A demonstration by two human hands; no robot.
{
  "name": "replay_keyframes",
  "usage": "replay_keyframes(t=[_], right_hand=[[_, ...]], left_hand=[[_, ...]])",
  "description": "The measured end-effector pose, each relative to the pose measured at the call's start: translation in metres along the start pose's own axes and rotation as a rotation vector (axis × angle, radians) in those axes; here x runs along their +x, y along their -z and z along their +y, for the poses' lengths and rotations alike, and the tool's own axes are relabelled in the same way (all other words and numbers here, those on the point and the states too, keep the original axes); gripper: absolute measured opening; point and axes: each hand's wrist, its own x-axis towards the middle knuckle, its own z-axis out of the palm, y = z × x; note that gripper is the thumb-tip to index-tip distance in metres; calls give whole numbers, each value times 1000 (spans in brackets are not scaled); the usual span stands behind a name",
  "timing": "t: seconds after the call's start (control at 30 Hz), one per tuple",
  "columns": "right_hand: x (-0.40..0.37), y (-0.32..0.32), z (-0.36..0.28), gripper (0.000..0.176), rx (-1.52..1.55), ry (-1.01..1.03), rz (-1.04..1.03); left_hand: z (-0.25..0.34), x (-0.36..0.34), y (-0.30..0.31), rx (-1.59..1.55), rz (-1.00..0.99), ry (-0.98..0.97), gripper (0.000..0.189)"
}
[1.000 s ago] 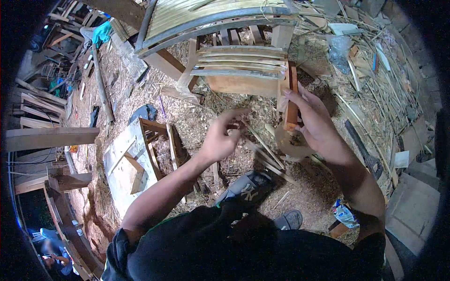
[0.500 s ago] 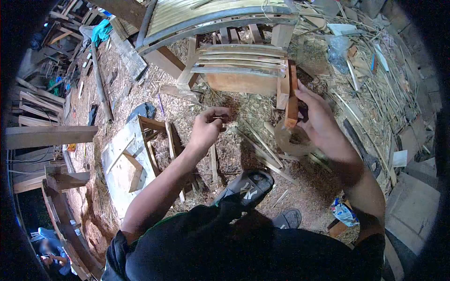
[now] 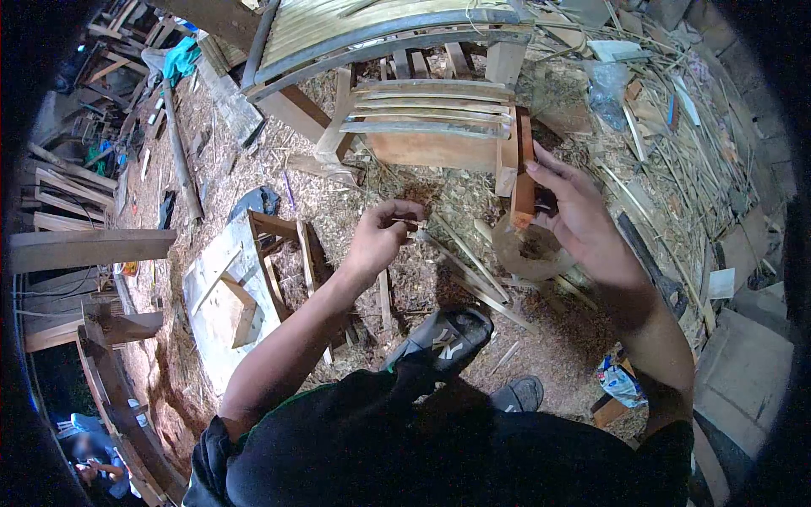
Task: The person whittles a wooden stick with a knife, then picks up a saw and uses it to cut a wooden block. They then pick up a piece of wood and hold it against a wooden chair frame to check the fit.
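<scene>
My right hand (image 3: 579, 203) grips a reddish wooden block (image 3: 524, 198), thumb along its near side. The block stands lengthwise against the right end of a small slatted wooden stool (image 3: 439, 148), beside its pale leg. Left of it, over the shavings, my left hand (image 3: 380, 241) has its fingers curled toward the thumb in a pinch. Whatever may be between those fingertips is too small to make out. Below the block lies a roll of translucent tape (image 3: 528, 249), partly behind my right hand. Thin wooden strips (image 3: 469, 258) lie between the two hands.
A larger slatted bench (image 3: 380, 38) stands at the back. A wooden frame with a pale board (image 3: 224, 296) is at the left. Bamboo strips (image 3: 667, 203) pile up on the right. My sandal (image 3: 452, 342) is below. A seated person (image 3: 97, 465) is at the lower left.
My left hand has shifted slightly to the right and its fingers have moved a little. My right hand keeps its grip on the block, almost in the same place.
</scene>
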Motion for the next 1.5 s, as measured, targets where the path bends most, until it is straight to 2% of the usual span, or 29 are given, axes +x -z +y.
replay_keyframes(t=[0.4, 0.53, 0.6, 0.73, 0.83, 0.93, 1.27, 1.3, 1.4, 1.47, 1.5], right_hand=[[-19, 26, -4, 47, 98, 2, -96], [-20, 41, 7, 45, 265, 47, 65], [-20, 73, 14, 49, 143, 125, -228], [-40, 63, 5, 47, -125, 134, -68], [-36, 74, 12, 46, -213, 160, -97], [-39, 71, 9, 40, -161, 122, -112], [-5, 80, 16, 37, -273, 162, -23], [7, 88, 26, 37, -429, 291, -86], [13, 70, 22, 39, -435, 370, -195], [-4, 39, -2, 45, -191, 155, -67], [-1, 44, -6, 83, -132, 73, -213]], left_hand=[[-3, 3, -3, 59, -58, 10, 42], [-1, 6, -5, 76, -93, 14, 43], [2, 9, -6, 37, -127, 12, 43], [8, 11, -9, 55, -141, -27, 42], [12, 12, -14, 35, -132, 0, 40], [14, 13, -15, 17, -136, 10, 39], [16, 9, -16, -27, -115, 47, 38], [17, 9, -15, 7, -115, 41, 38], [12, 10, -10, -3, -125, 45, 37], [11, 11, -7, -14, -158, 14, 36], [11, 11, -6, -18, -139, 42, 36]])
